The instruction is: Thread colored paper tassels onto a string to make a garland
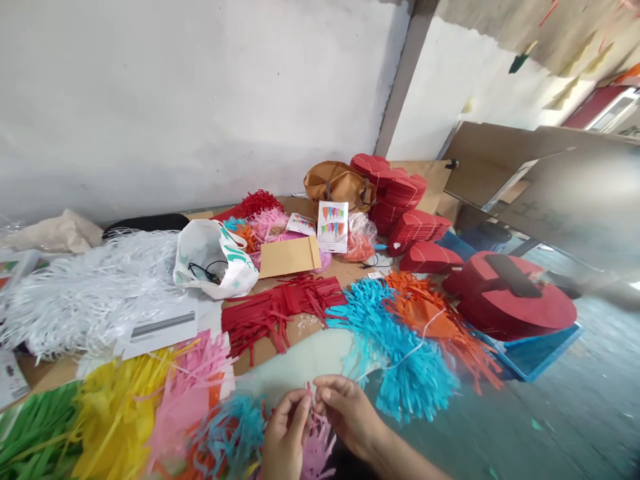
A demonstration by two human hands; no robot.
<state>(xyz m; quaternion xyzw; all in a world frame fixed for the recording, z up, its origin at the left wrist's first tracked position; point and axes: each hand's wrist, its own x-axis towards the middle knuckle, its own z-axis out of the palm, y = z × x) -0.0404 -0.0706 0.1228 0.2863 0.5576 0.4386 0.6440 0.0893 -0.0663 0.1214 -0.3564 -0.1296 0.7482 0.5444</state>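
My left hand (287, 430) and my right hand (347, 410) are raised close together at the bottom centre. Each is closed in a pinch on a thin red and pink strip (309, 387) between them. Purple-pink fringe (320, 448) hangs just below the fingers. Blue fringed paper (233, 423) lies to the left of my left hand. Right of the hands spreads a large bright blue tassel bunch (413, 363), with a white string (415, 343) across it. Beyond the hands, dark red fringe (280, 307) rests on the table.
Green (45, 427), yellow (123, 407) and pink fringe (187, 393) lie at the left, below white shredded strips (85, 287). A white bag (233, 263), brown envelope (287, 257) and orange fringe (435, 320) sit farther back. Red stacks (510, 300) rest on a blue crate (545, 350) at right.
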